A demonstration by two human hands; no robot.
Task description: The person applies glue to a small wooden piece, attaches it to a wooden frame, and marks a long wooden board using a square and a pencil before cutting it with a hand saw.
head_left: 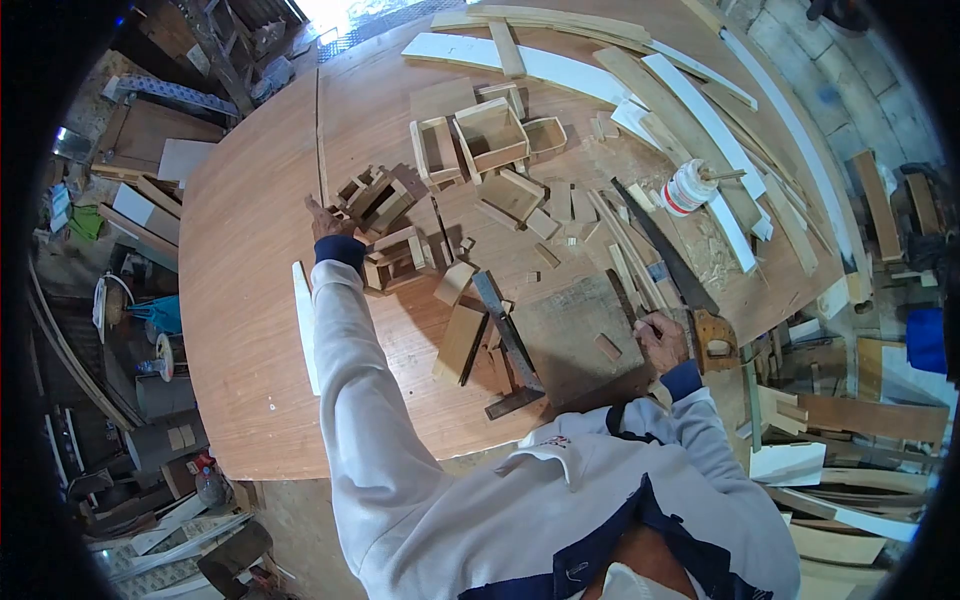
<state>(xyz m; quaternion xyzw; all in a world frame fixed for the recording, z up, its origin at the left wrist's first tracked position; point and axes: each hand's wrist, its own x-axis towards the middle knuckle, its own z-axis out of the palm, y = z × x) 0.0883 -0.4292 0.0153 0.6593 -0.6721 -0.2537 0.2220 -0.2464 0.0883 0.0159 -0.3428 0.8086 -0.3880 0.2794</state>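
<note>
My left hand (333,222) reaches far out over the table, its fingers apart beside a small slotted wooden box (382,203). Nearer to me, below that box, sits another small open wooden box (400,258). My right hand (663,342) rests at the right edge of a worn grey board (570,318), fingers loosely spread. A small wood block (607,347) lies on this board. Just right of the hand is a handsaw (715,338) with a wooden handle, its blade pointing away. A try square (510,345) stands left of the board, close to a wooden block (461,342).
Several open wooden boxes (490,135) sit toward the middle back. A white glue tub (688,188) with a stick in it stands among long curved strips (705,115) at right. A white strip (306,325) lies left of my arm. Timber offcuts (850,415) are stacked beyond the table.
</note>
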